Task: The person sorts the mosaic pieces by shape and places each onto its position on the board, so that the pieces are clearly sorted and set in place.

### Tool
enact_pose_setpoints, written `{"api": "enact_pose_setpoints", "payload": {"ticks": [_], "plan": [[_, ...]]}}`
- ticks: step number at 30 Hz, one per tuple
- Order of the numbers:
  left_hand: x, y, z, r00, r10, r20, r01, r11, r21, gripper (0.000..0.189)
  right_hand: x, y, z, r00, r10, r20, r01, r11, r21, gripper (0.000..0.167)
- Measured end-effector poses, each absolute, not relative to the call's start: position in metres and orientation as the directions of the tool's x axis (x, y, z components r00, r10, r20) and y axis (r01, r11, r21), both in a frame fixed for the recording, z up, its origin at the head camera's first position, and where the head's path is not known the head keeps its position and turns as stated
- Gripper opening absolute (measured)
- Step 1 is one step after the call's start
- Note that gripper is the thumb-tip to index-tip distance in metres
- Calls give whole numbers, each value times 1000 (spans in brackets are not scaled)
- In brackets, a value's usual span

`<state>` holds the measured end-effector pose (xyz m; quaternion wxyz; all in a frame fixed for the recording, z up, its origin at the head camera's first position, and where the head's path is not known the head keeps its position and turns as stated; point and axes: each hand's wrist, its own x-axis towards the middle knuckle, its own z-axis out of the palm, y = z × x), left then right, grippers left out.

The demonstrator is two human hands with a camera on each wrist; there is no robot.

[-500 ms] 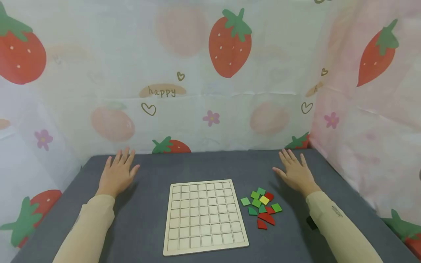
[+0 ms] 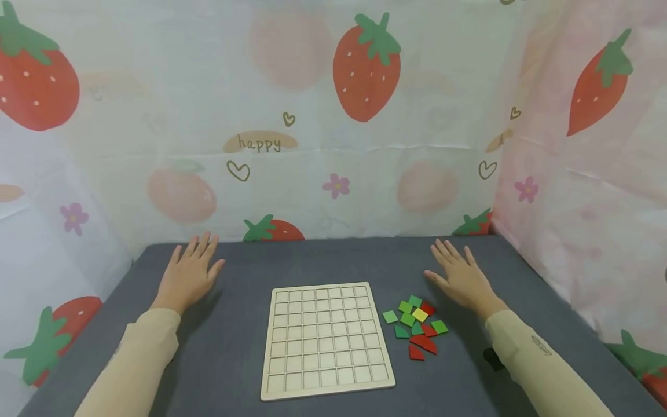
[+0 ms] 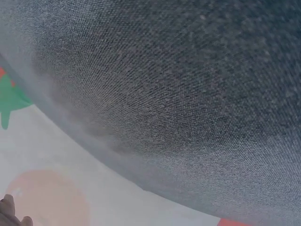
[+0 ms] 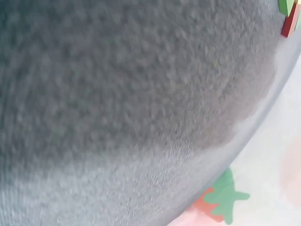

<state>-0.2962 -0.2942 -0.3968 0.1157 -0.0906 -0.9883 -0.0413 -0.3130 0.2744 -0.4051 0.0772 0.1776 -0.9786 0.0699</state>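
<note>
My left hand point(image 2: 187, 278) is stretched out over the far left of the dark table, fingers straight and holding nothing. Its fingertips point(image 3: 8, 203) just show in a corner of the left wrist view. On the other side, my right hand point(image 2: 464, 282) has its fingers extended and spread, also holding nothing. Nearest to it lies a loose group of small flat tiles: green squares point(image 2: 408, 319), a yellow square point(image 2: 420, 315) and red pieces point(image 2: 424, 344). Between the hands lies a pale wooden grid board point(image 2: 327, 341), its square cells bare.
The dark cloth-covered table point(image 2: 224, 359) ends at a hanging curtain point(image 2: 323, 156) printed with strawberries, which also runs along both sides. A small black object point(image 2: 493, 359) sits partly under the right sleeve point(image 2: 542, 359).
My right hand has moved a little to the left, toward the tiles. The left hand stays nearly where it was, and the head view has shifted slightly. Board and tiles lie unchanged.
</note>
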Motion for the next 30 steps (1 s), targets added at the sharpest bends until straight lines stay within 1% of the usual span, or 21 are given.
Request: {"api": "enact_pose_setpoints", "payload": {"ticks": [5,11,17,24,30], "plan": [[-295,-295,-400,-955,187,229,200,979,34,67,-308,269,-410,-912,-371,177,-396,909,-134,76],[-292,-292,-403,-951,208,230,218,976,18,66,-305,263,-412,-895,-396,207,-423,900,-108,75],[-291,-290,-401,-947,224,230,234,972,19,66,-304,257,-410,-888,-406,214,-438,890,-130,77],[-291,-288,-403,-947,217,236,235,971,48,64,-299,253,-411,-877,-423,229,-459,878,-136,77],[-287,-282,-405,-934,251,255,267,963,29,64,-292,249,-411,-875,-432,219,-468,871,-152,76]]}}
